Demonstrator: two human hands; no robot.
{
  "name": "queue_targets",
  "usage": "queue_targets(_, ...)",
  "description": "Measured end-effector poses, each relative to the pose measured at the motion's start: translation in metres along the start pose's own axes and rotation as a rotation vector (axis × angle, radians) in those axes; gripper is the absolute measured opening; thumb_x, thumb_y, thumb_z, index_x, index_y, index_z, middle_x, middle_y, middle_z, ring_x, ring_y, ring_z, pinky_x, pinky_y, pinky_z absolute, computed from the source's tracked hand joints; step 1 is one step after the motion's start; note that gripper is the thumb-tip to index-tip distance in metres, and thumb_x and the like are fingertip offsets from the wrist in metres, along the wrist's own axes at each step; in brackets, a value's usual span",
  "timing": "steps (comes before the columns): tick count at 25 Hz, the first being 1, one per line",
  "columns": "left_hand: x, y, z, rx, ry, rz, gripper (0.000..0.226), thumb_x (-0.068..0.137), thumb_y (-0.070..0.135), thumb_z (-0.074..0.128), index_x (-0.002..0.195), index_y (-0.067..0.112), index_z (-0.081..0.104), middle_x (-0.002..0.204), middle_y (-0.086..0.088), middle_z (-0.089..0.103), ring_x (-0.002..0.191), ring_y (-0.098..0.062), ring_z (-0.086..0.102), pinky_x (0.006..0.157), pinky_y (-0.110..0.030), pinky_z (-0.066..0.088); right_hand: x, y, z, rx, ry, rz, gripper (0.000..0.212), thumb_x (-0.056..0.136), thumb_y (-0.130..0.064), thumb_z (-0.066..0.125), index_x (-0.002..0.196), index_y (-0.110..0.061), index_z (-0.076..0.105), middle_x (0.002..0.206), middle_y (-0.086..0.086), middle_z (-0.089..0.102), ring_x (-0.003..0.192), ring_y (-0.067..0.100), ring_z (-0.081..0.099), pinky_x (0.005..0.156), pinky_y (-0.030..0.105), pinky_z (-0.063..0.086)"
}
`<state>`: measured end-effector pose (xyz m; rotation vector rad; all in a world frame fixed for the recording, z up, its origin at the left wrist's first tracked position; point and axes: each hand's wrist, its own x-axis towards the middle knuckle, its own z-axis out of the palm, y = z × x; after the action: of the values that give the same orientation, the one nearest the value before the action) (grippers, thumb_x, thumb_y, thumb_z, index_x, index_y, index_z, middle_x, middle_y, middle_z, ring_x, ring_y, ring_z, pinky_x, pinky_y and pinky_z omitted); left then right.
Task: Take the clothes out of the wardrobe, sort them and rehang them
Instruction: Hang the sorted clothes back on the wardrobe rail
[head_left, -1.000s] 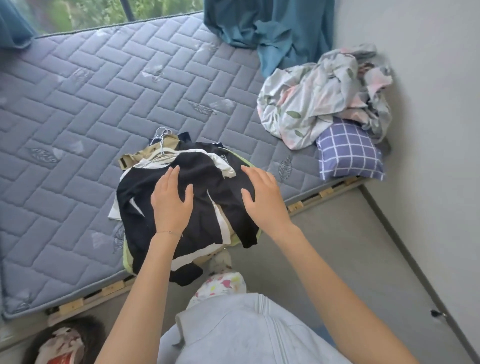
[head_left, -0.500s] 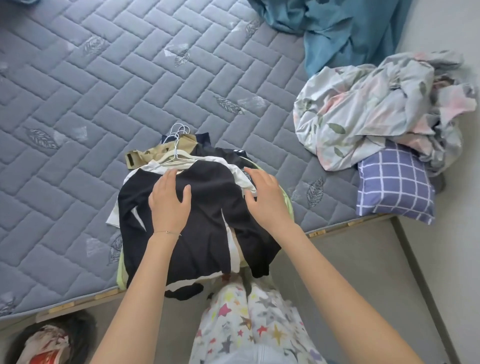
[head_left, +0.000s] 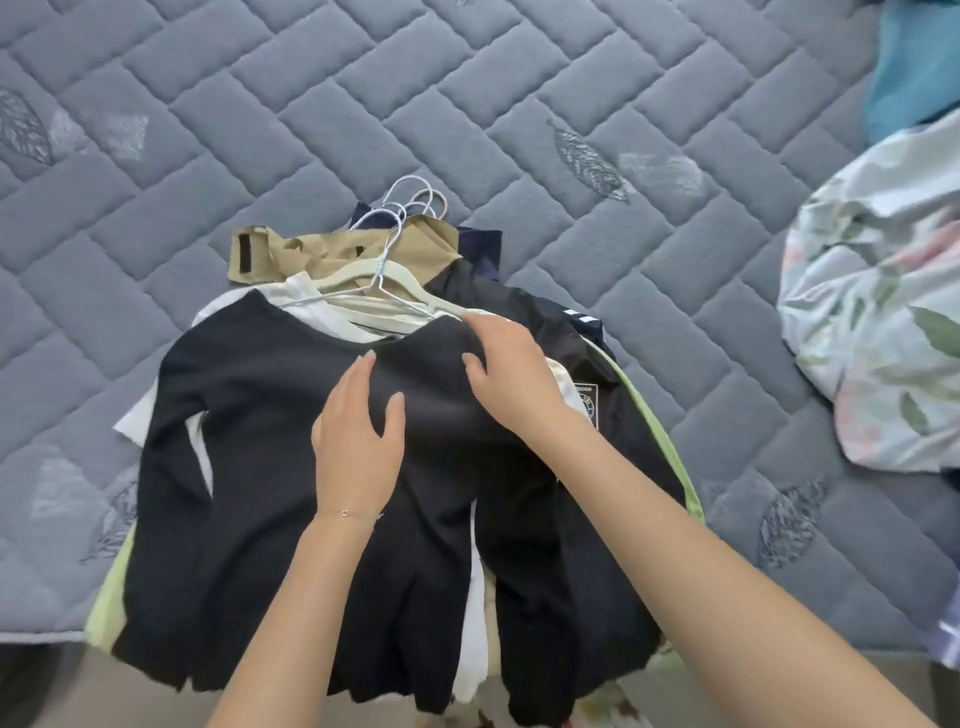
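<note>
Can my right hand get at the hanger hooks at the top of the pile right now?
Probably yes. The right hand rests on the black top near its shoulder, just short of the hanger hooks, which lie exposed at the pile's far end with nothing over them.

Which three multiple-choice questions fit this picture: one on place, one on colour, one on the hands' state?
1. The clothes pile lies: A) on the quilted mattress B) on the floor C) in a drawer
2. The top garment is: A) white B) khaki C) black
3. The left hand and right hand are: A) clenched B) open on the top garment C) holding a pillow
Answers: 1 A, grey quilting shows beside it; 2 C, its sleeves and body are black; 3 B, the fingers lie straight.
</note>
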<state>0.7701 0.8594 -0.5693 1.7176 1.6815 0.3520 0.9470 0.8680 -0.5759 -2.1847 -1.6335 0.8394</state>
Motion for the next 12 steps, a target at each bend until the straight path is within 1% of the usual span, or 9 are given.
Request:
queue_targets(2,-0.001,-0.004,0.008,-0.051,0.027,-0.025,0.050,0.099,0.027,0.050,0.146,0.023,0.037,0.150,0.007,0.039,0.139,-0.008,0.033,0.117,-0.038,0.025,0.018,0.003,0.016,-0.118,0.013,-0.032,0.036,0.094,-0.026,0.052,0.129,-0.018,0.053,0.126,0.003,0.060,0.116,0.028,0.053,0.097,0.038,0.039)
queue_targets(3,-0.003,-0.004,0.010,-0.074,0.036,-0.031,0.049,0.099,0.026,0.050,0.146,0.023,0.038,0.150,0.007,0.040,0.138,-0.008,0.034,0.117,-0.036,0.026,0.023,0.004,0.019,-0.178,0.033,-0.033,0.034,0.096,-0.029,0.050,0.128,-0.017,0.053,0.123,0.004,0.061,0.112,0.029,0.053,0.092,0.038,0.039)
queue_targets(5,-0.008,-0.002,0.009,-0.118,0.056,-0.062,0.047,0.099,0.025,0.050,0.145,0.022,0.041,0.148,0.008,0.043,0.136,-0.005,0.036,0.114,-0.025,0.026,0.029,0.005,0.022,-0.207,0.033,-0.002,0.033,0.098,-0.032,0.049,0.124,-0.014,0.055,0.118,0.007,0.061,0.110,0.029,0.053,0.088,0.038,0.040)
queue_targets(6,-0.010,0.001,0.008,-0.142,0.062,-0.082,0.045,0.099,0.025,0.049,0.143,0.022,0.043,0.146,0.009,0.045,0.135,-0.005,0.037,0.111,-0.021,0.027,0.031,0.006,0.022,-0.184,0.014,0.031,0.032,0.097,-0.033,0.051,0.120,-0.012,0.057,0.117,0.007,0.062,0.109,0.029,0.054,0.088,0.038,0.040)
queue_targets(8,-0.013,0.010,0.006,-0.205,0.067,-0.114,0.041,0.099,0.025,0.049,0.140,0.021,0.048,0.142,0.010,0.050,0.132,-0.005,0.042,0.110,-0.021,0.030,0.031,0.005,0.022,-0.127,-0.036,0.088,0.028,0.094,-0.032,0.055,0.110,-0.009,0.060,0.111,0.006,0.064,0.106,0.028,0.057,0.087,0.036,0.041)
queue_targets(9,-0.015,0.016,0.006,-0.239,0.073,-0.121,0.040,0.099,0.025,0.049,0.139,0.020,0.050,0.139,0.010,0.053,0.129,-0.005,0.046,0.110,-0.023,0.034,0.028,0.003,0.020,-0.076,-0.043,0.103,0.025,0.093,-0.031,0.057,0.103,-0.009,0.060,0.105,0.005,0.064,0.102,0.027,0.058,0.083,0.034,0.041)
queue_targets(10,-0.016,0.022,0.005,-0.273,0.080,-0.133,0.038,0.099,0.024,0.049,0.137,0.019,0.053,0.135,0.010,0.056,0.125,-0.004,0.049,0.108,-0.022,0.038,0.024,0.000,0.015,0.013,-0.019,0.112,0.021,0.091,-0.029,0.060,0.096,-0.009,0.060,0.095,0.003,0.062,0.095,0.024,0.058,0.078,0.031,0.040)
queue_targets(11,-0.016,0.027,0.004,-0.306,0.089,-0.156,0.037,0.099,0.024,0.049,0.135,0.017,0.055,0.132,0.011,0.057,0.121,-0.001,0.051,0.103,-0.014,0.039,0.018,-0.005,0.010,0.126,0.029,0.104,0.017,0.089,-0.027,0.063,0.089,-0.010,0.059,0.086,-0.001,0.060,0.086,0.020,0.056,0.074,0.028,0.038)
queue_targets(12,-0.015,0.033,0.002,-0.342,0.107,-0.190,0.037,0.100,0.025,0.049,0.135,0.016,0.055,0.129,0.013,0.057,0.116,0.004,0.052,0.095,-0.003,0.037,0.010,-0.011,0.004,0.234,0.086,0.068,0.016,0.086,-0.024,0.066,0.083,-0.010,0.059,0.079,-0.003,0.058,0.079,0.016,0.053,0.070,0.026,0.037)
